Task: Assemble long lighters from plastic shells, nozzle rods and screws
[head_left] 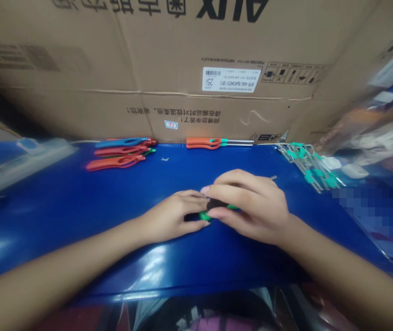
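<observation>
My left hand point(177, 214) rests low over the blue table, its fingers and thumb closed about a bright green plastic piece point(204, 216) that shows only in part. From the right, my right hand point(255, 202) grips a small dark object point(216, 204) between thumb and fingers, right against the green piece. More green shows under my right fingers. The dark object's kind is hidden by my fingers. Beyond my hands lie orange long-nosed gas lighters point(203, 143) with metal tubes. To their left are red lighter handles point(115, 162) and a blue one point(122, 142).
A large printed cardboard box point(169, 78) walls off the back of the blue table point(79, 202). Metal tubes with teal parts point(312, 168) lie at the right. A translucent tray point(27, 161) stands at the left, and tiny white bits point(164, 159) lie near the handles.
</observation>
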